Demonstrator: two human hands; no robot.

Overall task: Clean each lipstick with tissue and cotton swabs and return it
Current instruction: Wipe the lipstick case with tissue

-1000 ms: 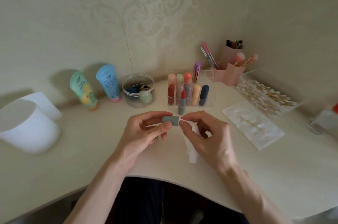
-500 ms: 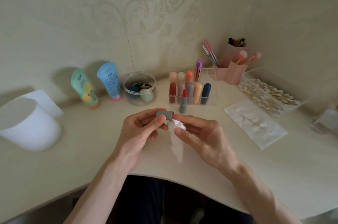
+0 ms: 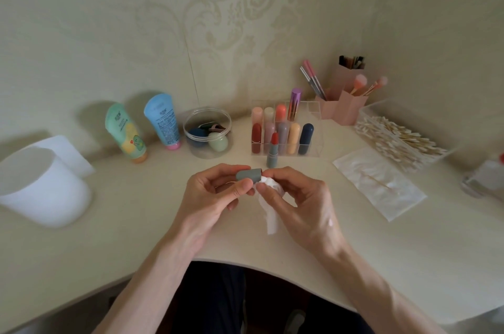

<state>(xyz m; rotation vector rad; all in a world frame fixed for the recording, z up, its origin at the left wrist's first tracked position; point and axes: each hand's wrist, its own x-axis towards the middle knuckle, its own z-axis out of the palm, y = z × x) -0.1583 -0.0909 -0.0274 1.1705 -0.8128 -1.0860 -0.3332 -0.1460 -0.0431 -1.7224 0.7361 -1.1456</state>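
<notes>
Grey cap [image 3: 248, 174], mouth behind tissue [image 3: 270, 183] in right hand [image 3: 297, 202]

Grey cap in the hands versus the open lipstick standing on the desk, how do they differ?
The grey cap lies sideways, pinched by the left hand beside the tissue; the open lipstick stands upright, untouched. The cap is plain grey; the lipstick shows a red bullet. Both share the same grey colour.

The mouth of the grey cap [image 3: 248, 175] is covered by the tissue [image 3: 270, 184] and the fingers of the right hand [image 3: 297, 197], so I cannot tell if tissue goes inside. The white tub [image 3: 41, 192] is blurred and cut by the left edge. An object [image 3: 488, 179] at the right edge is blurred and cut too. The print on the green tube [image 3: 125, 133] and the blue tube [image 3: 162, 121] is too small to read.
</notes>
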